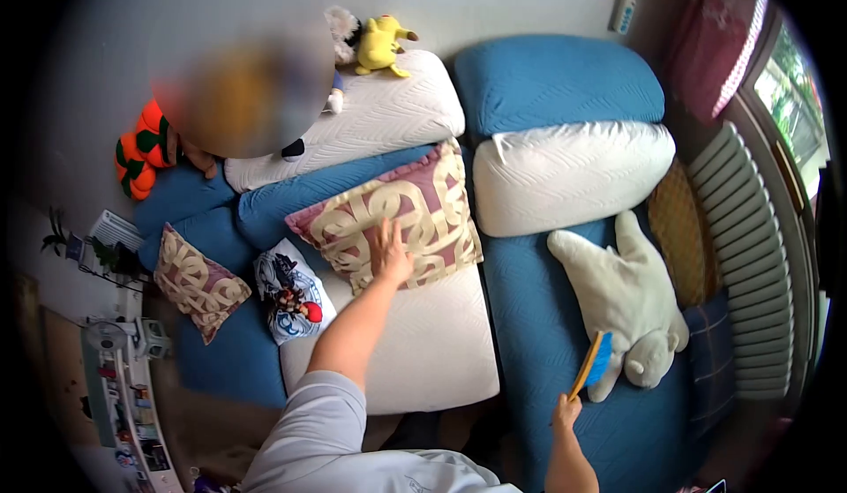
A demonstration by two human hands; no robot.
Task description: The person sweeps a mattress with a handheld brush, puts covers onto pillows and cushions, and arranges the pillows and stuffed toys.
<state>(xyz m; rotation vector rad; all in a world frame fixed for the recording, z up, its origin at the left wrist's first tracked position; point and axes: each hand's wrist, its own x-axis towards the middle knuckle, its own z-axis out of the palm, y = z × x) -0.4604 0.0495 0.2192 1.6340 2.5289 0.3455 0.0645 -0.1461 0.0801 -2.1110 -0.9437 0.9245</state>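
Note:
My left hand (391, 256) lies with its fingers spread on a large mauve and cream patterned pillow (432, 197), which leans against the sofa back. My right hand (566, 412) is wrapped round the handle of a brush (594, 362) with a yellow-orange back and blue bristles. The brush is raised at a slant in front of a pale plush bear (622, 294) that lies on the blue sofa seat (529, 352). Whether the bristles touch the bear I cannot tell. Under my left forearm is the white seat cushion (432, 343).
A smaller patterned pillow (198, 281) and a white printed cushion (291, 290) lie to the left. A yellow plush toy (384, 47) sits on the white backrest (401, 96). A brown cushion (684, 228) stands by the radiator (750, 263) at right. A fan (108, 336) is at left.

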